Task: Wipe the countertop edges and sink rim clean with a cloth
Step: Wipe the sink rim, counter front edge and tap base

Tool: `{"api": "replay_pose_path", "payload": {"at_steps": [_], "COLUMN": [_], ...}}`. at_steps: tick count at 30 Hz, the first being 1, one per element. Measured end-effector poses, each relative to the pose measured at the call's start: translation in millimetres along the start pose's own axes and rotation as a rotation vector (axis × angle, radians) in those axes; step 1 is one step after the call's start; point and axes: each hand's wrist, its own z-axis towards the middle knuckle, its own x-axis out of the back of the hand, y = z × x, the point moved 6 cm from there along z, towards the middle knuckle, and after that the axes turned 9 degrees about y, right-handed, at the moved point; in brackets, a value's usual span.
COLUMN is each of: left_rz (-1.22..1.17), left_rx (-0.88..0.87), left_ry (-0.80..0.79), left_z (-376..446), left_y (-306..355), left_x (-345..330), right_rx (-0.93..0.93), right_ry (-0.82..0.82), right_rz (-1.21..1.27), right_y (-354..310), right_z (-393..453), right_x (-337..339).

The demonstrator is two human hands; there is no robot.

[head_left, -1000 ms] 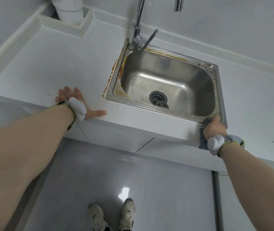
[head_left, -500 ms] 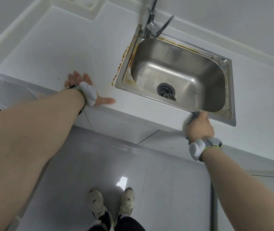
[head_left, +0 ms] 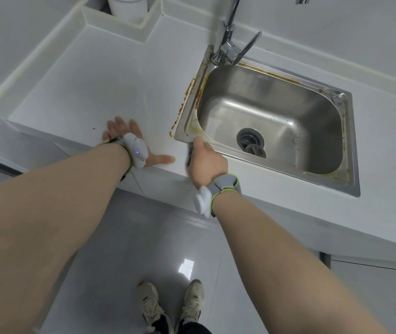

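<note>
Head view, looking down over both forearms. Right hand (head_left: 205,162) sits at the near-left corner of the sink (head_left: 351,145), knuckles up, fingers curled down over the front rim. Its grip is closed on a dark cloth (head_left: 189,153); only a thin blurred strip of that shows at the hand's left edge, pressed between the hand and the white table (head_left: 110,75). How much cloth is under the palm: cannot tell.

Left hand (head_left: 129,136) is just left of the right hand, apart from it. Palm flat on the table's front edge, fingers straight and spread, thumb pointing toward the right hand. Holds nothing.

Orange-brown staining (head_left: 184,104) runs up the sink's left rim, directly beyond the right hand's grip. More brown residue along the back rim. Drain strainer (head_left: 251,141) lies right of the right hand, in the basin floor. Faucet (head_left: 228,42) stands at the far-left corner of the sink, lever angled right.

Both wrists carry a grey strap with a white pod: wrist device (head_left: 136,150) on the left, second wrist device (head_left: 216,194) on the right.

Below the hands: glossy tiled floor and two pale sneakers (head_left: 170,307).
</note>
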Motion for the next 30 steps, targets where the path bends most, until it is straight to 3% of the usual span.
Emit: {"api": "replay_pose_path", "payload": {"at_steps": [4, 11, 16, 19, 24, 30], "left_rz": [-0.004, -0.059, -0.035, -0.013, -0.049, -0.013], "left_rx": [0.003, -0.007, -0.008, 0.01, 0.005, 0.033], "left_ry": [0.002, 0.077, 0.156, 0.19, 0.063, 0.027], "left_z": [3.4, 7.3, 10.9, 14.6, 5.3, 6.5], "left_y": [0.5, 0.0, -1.2, -1.1, 5.5, 5.4], "left_x": [-9.0, -16.1, -24.3, -28.2, -21.4, -22.6], "right_rx": [0.231, 0.313, 0.305, 0.271, 0.04, 0.017], "right_ry": [-0.025, -0.09, -0.026, -0.128, -0.147, -0.124], "right_rz": [0.077, 0.03, -0.025, -0.017, 0.028, -0.023], "right_y": [4.8, -18.8, -56.2, -63.1, -39.3, -44.4], "right_z": [-2.5, 12.1, 41.3, 73.3, 121.8, 132.3], "right_x": [2.2, -6.1, -14.9, -13.5, -19.4, -23.5]}}
